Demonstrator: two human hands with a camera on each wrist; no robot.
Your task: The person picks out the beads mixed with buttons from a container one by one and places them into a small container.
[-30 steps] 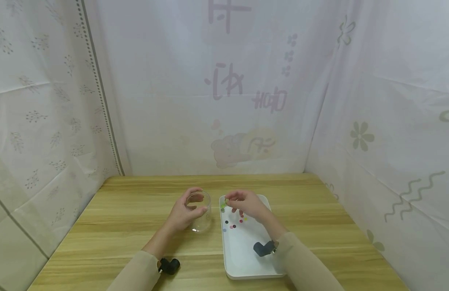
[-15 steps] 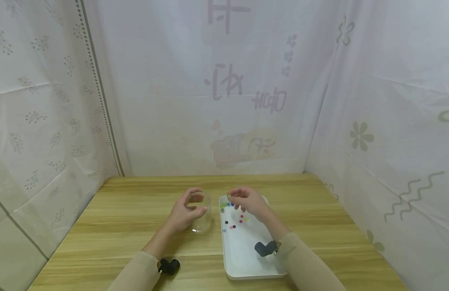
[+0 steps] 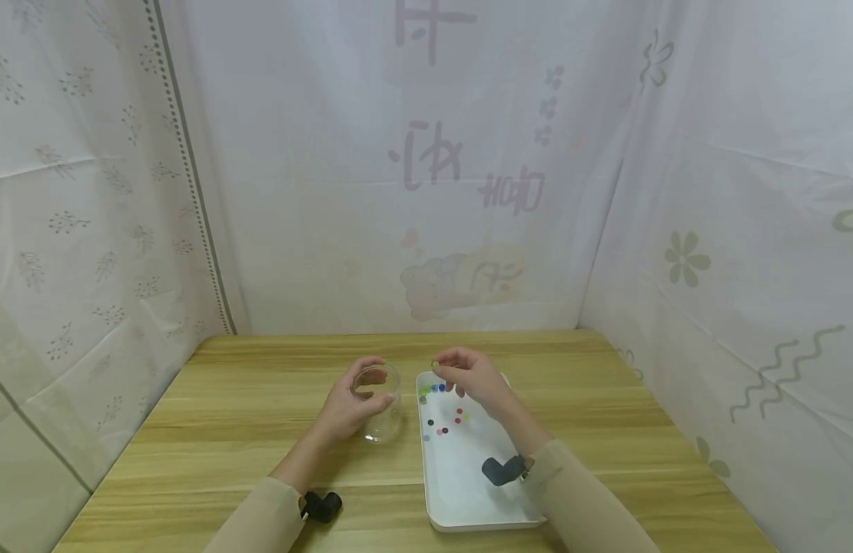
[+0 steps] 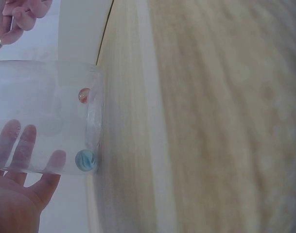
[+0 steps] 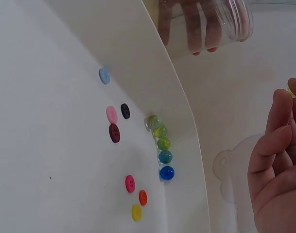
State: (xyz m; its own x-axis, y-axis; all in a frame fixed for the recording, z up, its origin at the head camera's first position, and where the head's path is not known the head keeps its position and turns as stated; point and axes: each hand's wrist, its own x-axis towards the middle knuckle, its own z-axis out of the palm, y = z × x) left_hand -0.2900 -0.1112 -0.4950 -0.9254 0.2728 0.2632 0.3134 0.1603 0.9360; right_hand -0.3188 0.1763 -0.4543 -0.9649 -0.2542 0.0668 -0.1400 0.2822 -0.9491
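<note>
My left hand (image 3: 349, 401) grips a clear jar (image 3: 383, 424) round its side, left of the white tray (image 3: 461, 484). Seen from the left wrist, a blue-streaked marble (image 4: 85, 160) and an orange-red marble (image 4: 83, 95) lie at the jar's bottom. Between thumb and fingertip, my right hand (image 3: 473, 380) pinches a clear, yellowish marble (image 3: 435, 365) above the tray's far left corner, close to the jar's mouth. Inside the tray, a row of green and blue marbles (image 5: 163, 144) runs along the wall in the right wrist view.
Several buttons are scattered in the tray, among them a light blue button (image 5: 104, 75), a pink button (image 5: 112, 114), a black button (image 5: 125, 111) and a yellow button (image 5: 136, 212). Tray and jar share a wooden table (image 3: 274, 361). Printed white curtains (image 3: 316, 192) enclose its back and sides.
My right hand has lifted from the tray's far left corner with the yellowish marble pinched in it, uncovering blue marbles there. The left hand and jar stay in place.
</note>
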